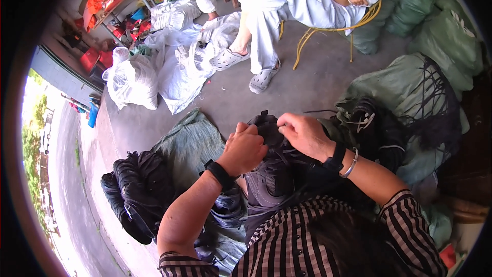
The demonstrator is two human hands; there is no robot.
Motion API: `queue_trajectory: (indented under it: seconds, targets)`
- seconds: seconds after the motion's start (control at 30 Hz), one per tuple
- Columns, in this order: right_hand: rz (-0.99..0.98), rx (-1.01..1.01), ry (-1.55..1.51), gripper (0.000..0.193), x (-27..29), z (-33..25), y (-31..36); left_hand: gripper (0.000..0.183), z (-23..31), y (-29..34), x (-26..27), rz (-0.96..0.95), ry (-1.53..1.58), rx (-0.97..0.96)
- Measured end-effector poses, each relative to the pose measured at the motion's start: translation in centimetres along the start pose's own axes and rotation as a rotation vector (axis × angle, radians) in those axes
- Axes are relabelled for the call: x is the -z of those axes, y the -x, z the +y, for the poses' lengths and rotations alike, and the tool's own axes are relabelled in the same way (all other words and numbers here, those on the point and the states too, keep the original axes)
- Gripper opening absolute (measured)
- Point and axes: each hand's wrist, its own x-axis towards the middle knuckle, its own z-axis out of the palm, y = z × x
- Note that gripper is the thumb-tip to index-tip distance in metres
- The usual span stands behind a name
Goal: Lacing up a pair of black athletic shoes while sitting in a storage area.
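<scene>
A dark grey-black sneaker [270, 182] lies in front of me, its toe towards my body and its laced upper under my hands. My left hand [243, 149] is closed at the left side of the shoe's opening; its fingers hide whatever they grip. On the opposite side, my right hand [306, 134] pinches thumb against fingers above the laces, and what sits in the pinch is too small to make out. A stack of dark shoes [141, 190] lies to my left on a grey-green woven sheet [189, 143]. More dark shoes [376, 133] are piled at my right.
Bundles of black laces [435, 92] hang over a green woven sack [394, 79] at right. Fuller green sacks [443, 41] stand behind it. Two people sit opposite, one on a yellow-framed chair [307, 36]. White plastic bags [132, 79] lie at far left, near a cluttered shelf [125, 2].
</scene>
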Motion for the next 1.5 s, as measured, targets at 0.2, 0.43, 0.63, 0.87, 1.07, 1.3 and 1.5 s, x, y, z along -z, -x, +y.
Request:
queue_trajectory:
  seconds: [0.2,0.43,0.63,0.87,1.07,1.3,1.5]
  targets:
    - [-0.105,0.020,-0.116,0.017,1.5,0.3,1.6,0.022,2.1,-0.2,0.0,0.004,-0.138,0.065]
    - [-0.215,0.052,0.106,0.023,-0.1,-0.4,3.8,0.012,0.9,-0.1,0.1,-0.008,0.055,0.032]
    - [-0.232,0.025,-0.009,0.017,-0.8,0.9,3.8,0.010,0.1,-0.2,0.2,0.001,-0.029,0.007]
    - [-0.255,-0.007,0.026,0.014,1.8,1.0,4.2,0.011,1.6,0.0,1.5,-0.044,-0.047,0.081]
    - [-0.481,0.211,0.121,0.013,3.0,1.3,5.9,0.012,3.0,-0.3,0.5,0.009,-0.292,0.037]
    - [-0.434,0.342,0.081,0.010,2.9,1.0,7.4,0.011,3.9,-0.3,1.2,-0.029,-0.353,-0.014]
    - [-0.310,0.131,-0.039,0.013,6.3,3.0,7.7,0.015,3.1,2.7,3.9,0.224,-0.329,0.012]
